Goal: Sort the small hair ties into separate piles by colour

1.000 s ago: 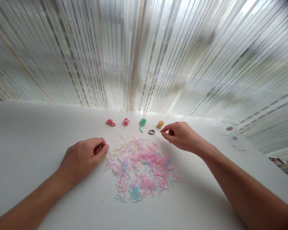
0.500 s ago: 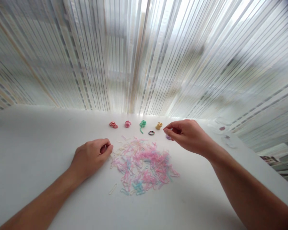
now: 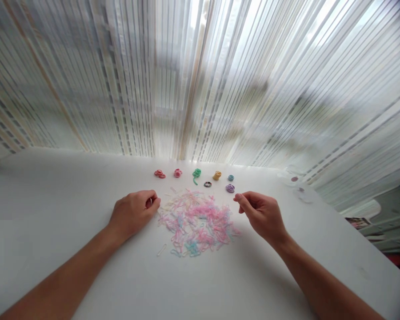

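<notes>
My left hand (image 3: 133, 215) rests on the white table at the left edge of a loose pile of small pastel plastic loops (image 3: 200, 226), pink, blue and cream. Its fingers are curled closed, and what they hold, if anything, is hidden. To the right of the pile is my right hand (image 3: 262, 215), thumb and forefinger pinched together; anything between them is too small to make out. Just beyond its fingertips lies a purple coiled band (image 3: 230, 188). Behind that sits a small blue coil (image 3: 231, 178). A single cream loop (image 3: 162, 250) lies apart at the pile's near left.
Along the back stand a red coil (image 3: 159, 174), a pink coil (image 3: 178, 173), a green coil (image 3: 196, 173) with a loose tail and a yellow coil (image 3: 217, 175). A dark ring (image 3: 207, 184) lies before them. String curtains (image 3: 173, 89) hang behind the table (image 3: 186, 289).
My right hand has drawn back toward me from the row of coils, uncovering the blue coil and the purple one. My left hand stays beside the pile. The view has shifted slightly.
</notes>
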A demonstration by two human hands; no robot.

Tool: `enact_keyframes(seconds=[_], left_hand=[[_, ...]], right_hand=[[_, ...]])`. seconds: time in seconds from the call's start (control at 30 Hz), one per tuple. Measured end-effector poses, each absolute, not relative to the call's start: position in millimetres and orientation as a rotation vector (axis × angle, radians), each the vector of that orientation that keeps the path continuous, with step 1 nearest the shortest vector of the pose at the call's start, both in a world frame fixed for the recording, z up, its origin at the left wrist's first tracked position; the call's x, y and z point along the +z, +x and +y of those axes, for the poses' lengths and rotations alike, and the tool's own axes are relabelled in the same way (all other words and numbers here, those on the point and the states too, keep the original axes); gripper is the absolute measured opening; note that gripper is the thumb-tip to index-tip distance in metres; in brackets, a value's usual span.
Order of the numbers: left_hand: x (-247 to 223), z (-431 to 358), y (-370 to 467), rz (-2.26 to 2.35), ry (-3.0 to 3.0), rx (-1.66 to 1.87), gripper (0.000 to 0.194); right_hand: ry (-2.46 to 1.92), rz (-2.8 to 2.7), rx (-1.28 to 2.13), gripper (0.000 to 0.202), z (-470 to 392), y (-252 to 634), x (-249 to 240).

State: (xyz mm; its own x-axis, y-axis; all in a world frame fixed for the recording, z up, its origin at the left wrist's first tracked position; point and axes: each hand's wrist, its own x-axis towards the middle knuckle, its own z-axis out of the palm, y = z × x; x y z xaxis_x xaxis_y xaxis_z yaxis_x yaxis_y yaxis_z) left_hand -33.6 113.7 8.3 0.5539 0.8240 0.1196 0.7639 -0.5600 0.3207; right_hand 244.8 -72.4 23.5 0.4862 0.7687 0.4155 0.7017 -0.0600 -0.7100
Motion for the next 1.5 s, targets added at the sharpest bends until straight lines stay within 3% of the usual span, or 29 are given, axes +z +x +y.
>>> enact_keyframes(seconds=[0.37, 1.5], left_hand=[[9, 114, -32, 1.372, 2.557, 0.326, 0.033], [9, 116, -32, 1.397, 2.576, 0.294, 0.033]], right_hand=[[-1.734, -1.400, -0.105, 0.037, -80, 258, 0], [-1.737, -1.511, -0.035, 0.034, -79, 256, -1]])
